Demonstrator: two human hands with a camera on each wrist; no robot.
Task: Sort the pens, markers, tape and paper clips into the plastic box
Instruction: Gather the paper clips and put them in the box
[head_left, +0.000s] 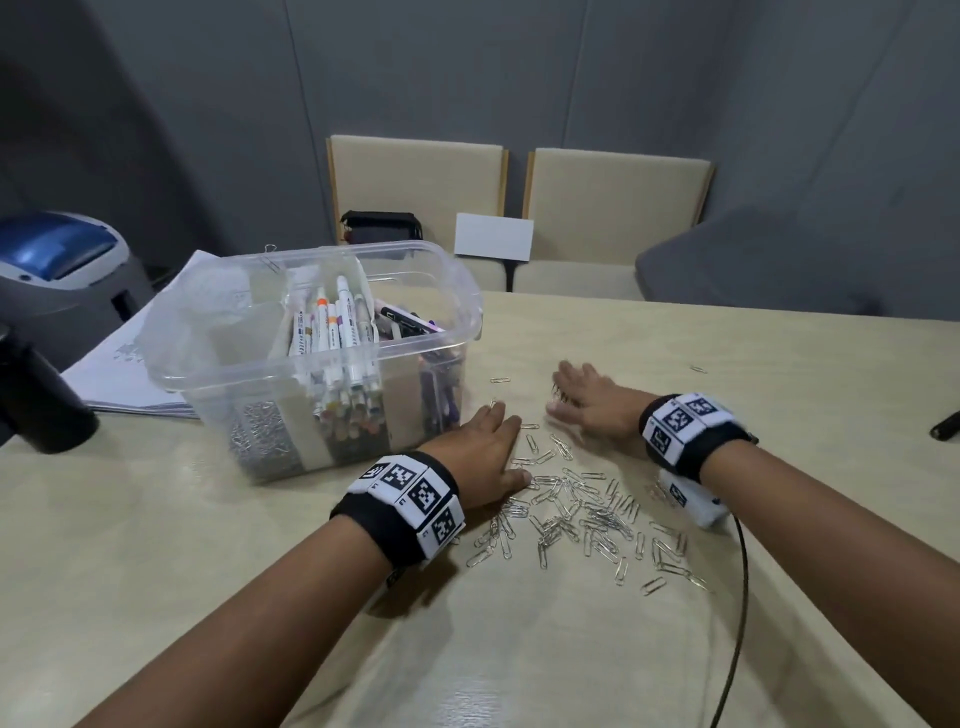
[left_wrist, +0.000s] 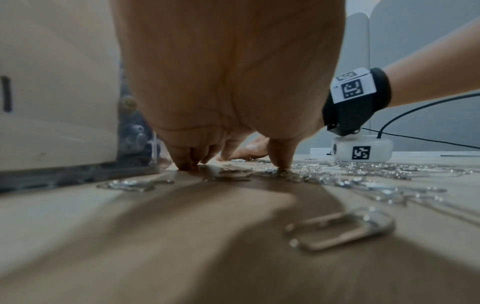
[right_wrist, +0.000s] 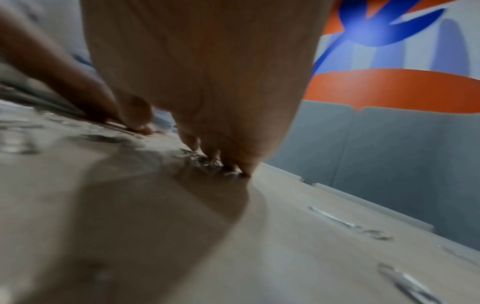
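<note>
Paper clips (head_left: 576, 509) lie scattered on the table (head_left: 779, 415), just right of the plastic box (head_left: 311, 358). My left hand (head_left: 485, 452) rests flat among them, fingers straight. My right hand (head_left: 587, 400), fingers spread, presses several clips beneath its fingertips (right_wrist: 244, 166).

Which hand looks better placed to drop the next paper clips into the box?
Probably the left hand: it rests beside the plastic box, touching the paper clips. The right hand is farther away.
</note>
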